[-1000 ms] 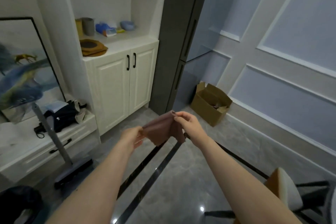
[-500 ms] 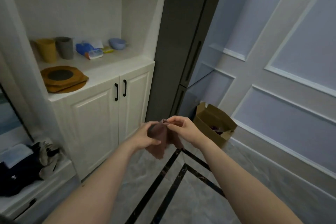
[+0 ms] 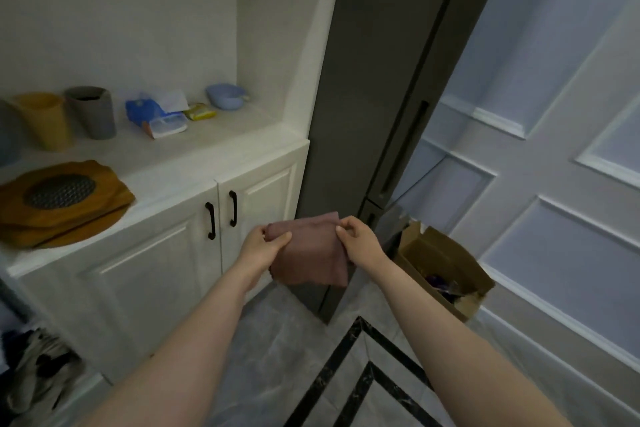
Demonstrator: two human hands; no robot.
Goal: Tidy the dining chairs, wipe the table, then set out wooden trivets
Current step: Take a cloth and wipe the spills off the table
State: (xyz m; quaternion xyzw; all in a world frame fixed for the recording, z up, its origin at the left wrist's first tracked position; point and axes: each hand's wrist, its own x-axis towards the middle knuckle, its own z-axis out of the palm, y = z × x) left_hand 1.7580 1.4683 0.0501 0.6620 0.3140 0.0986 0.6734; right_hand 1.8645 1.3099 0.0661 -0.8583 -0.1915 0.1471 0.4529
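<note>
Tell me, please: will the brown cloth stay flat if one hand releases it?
Probably not. The brown cloth hangs slack below where the left hand and right hand pinch its top corners, so it seems floppy. It also looks thin and light, likely to droop.

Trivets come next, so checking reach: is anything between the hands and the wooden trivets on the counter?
Nothing visible blocks the wooden trivets, which lie uncovered at the counter's front edge. But the left hand and right hand both grip the folded cloth.

Dim, soft, slightly blurred, wide-angle edge distortion
</note>
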